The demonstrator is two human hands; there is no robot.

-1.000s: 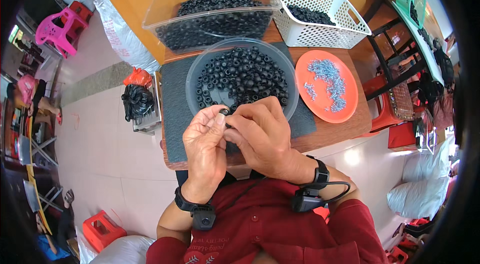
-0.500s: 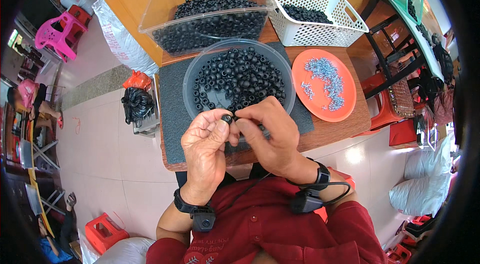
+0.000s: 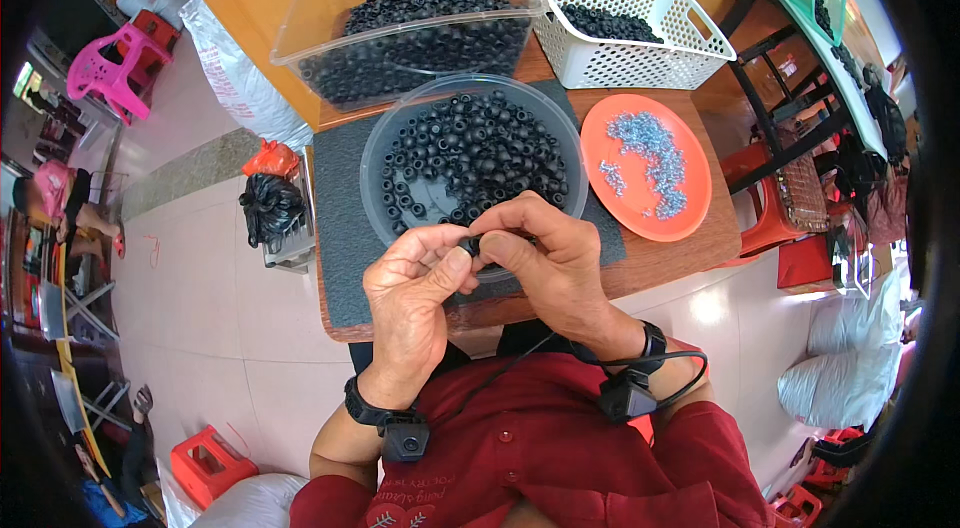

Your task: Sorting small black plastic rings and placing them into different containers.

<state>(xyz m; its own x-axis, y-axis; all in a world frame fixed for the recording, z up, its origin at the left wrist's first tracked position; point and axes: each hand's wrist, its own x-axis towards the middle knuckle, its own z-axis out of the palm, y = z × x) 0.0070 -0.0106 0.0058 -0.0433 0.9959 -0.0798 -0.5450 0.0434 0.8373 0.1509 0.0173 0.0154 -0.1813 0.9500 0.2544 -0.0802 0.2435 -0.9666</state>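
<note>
My left hand pinches a small black bead-like piece between thumb and fingers, just over the near rim of a round clear tub. From the other side my right hand closes its thumb and forefinger at the same piece, covering part of it. Whether a second small part lies in the right fingertips is hidden. In the round tub lie many similar black bead-like pieces with holes. To its right, an orange-red plate bears tiny shiny bluish-silver parts.
Behind the tub stand a large clear bin of black pieces and a white perforated basket with more. A dark grey mat lies under the tub on the wooden table. At left are a black bag and red stool.
The fingertips of both hands have drawn closer together around the black piece. It has turned, so its hole no longer faces up toward me. The view has shifted slightly.
</note>
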